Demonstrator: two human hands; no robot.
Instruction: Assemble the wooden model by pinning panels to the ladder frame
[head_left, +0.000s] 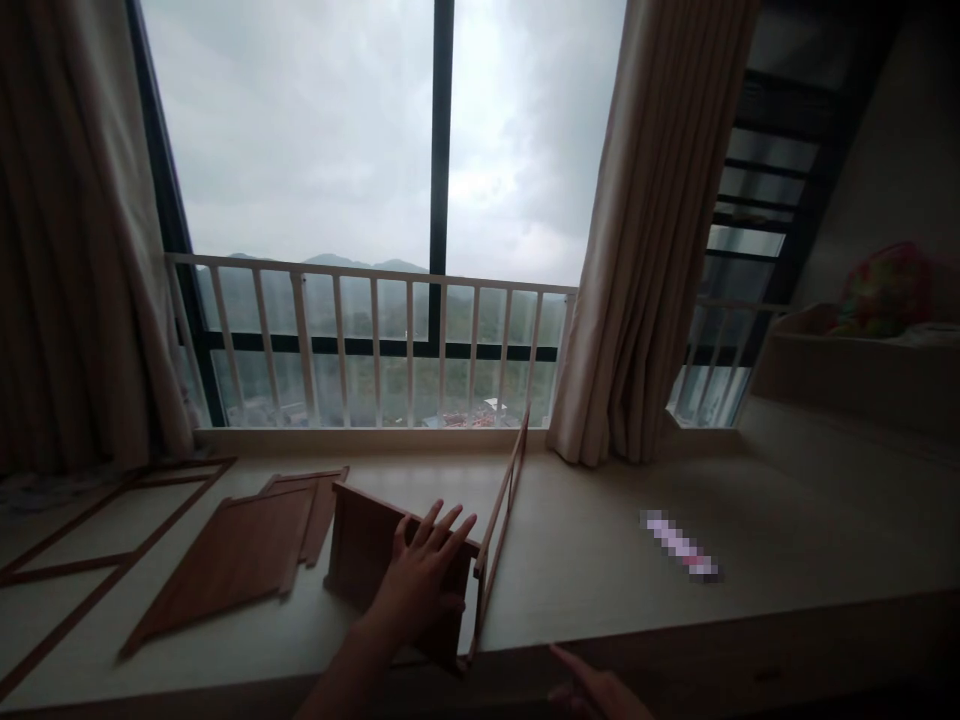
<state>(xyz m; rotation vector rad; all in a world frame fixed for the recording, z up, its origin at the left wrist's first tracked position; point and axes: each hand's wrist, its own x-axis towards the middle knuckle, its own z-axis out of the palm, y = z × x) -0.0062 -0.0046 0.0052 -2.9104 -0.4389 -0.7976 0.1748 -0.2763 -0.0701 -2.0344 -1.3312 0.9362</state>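
A brown wooden panel (360,545) stands tilted on edge on the pale window ledge. My left hand (424,570) lies against it, fingers spread and reaching past its upper edge, thumb lower down on the face. The panel's right end meets a narrow wooden frame (501,510) that stands upright; my hand partly covers the area near this joint. At the bottom edge, my right hand (596,690) shows only in part. Its index finger is stretched out near the ledge's front, apart from the wood, and it holds nothing visible.
Flat wooden boards (232,550) and a ladder-like wooden frame (124,560) lie to the left. A blurred-out elongated item (679,545) rests at right. Behind are a white railing (371,275), a window and beige curtains (637,250). A colourful bag (889,290) sits far right.
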